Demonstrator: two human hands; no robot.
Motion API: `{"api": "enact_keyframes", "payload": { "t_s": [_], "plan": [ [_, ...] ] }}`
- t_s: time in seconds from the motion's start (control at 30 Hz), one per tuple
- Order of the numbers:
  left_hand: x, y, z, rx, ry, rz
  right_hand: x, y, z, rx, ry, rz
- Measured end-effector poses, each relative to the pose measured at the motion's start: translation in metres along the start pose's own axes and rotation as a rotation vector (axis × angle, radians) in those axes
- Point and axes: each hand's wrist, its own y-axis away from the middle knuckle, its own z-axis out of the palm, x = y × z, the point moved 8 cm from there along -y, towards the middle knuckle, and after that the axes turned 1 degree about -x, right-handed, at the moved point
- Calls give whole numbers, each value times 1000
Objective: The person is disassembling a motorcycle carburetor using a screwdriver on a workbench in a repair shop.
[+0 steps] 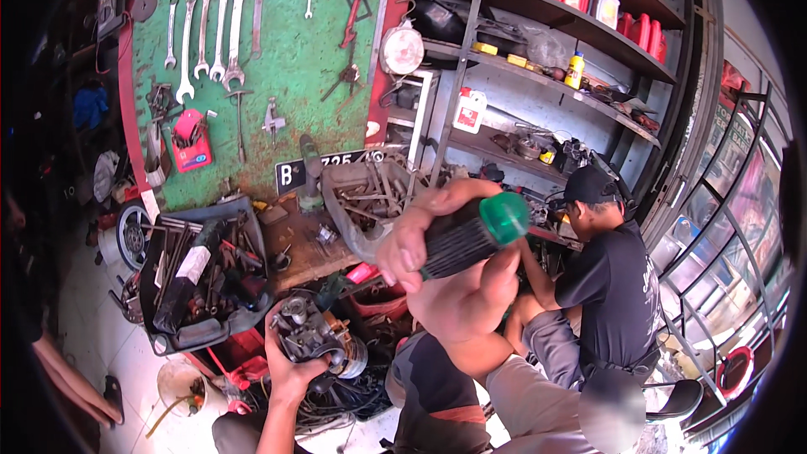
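Right hand (445,307), high and close to the camera, is curled firmly around a black ribbed screwdriver handle (458,245). Its fingers wrap over the far left side and its thumb lies below on the right, so the handle sits inside the grip, slanting across the upper part of the hand. The translucent green end points right, past the fingers; the shaft cannot be made out.

Left hand (290,374), lower down, is grasping a metal engine part (309,328) that looks like a carburetor. The part rests above the palm, with the fingers along its left side and the thumb reaching across its lower right. It lies below and to the left of the screwdriver handle, apart from it.

Just left of the left hand stands a dark tool tray (202,339) heaped with metal tools, and below that a white bucket (171,382). Beyond both hands is a worn wooden surface (307,271), backed by a green board (290,42) hung with wrenches (221,34). To the right of the right hand, a co-worker (609,303) in a black shirt and cap sits turned toward the shelves (559,17).
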Motion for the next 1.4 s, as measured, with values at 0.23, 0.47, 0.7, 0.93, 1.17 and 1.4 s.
{"api": "enact_keyframes", "payload": {
  "t_s": [0.23, 0.47, 0.7, 0.93, 1.17, 1.4],
  "plan": [
    [-14, 1, -15, 1, -192, 8, 34, 21, -31, 179, -149, 85],
    [-27, 5, -26, 13, -307, -73, 54, 24, -87, 371, -308, 258],
    [-26, -11, 4, -103, -413, 34, 51, 38, -135, 531, -462, 288],
    [-30, -22, 22, -108, -298, 22, 57, 42, -139, 645, -273, 276],
    [-39, -35, 14, -73, -420, 128, 58, 41, -132, 654, -43, 192],
    [-15, -24, 6, 16, -594, 197, 57, 42, -117, 552, 266, 153]
  ]
}}
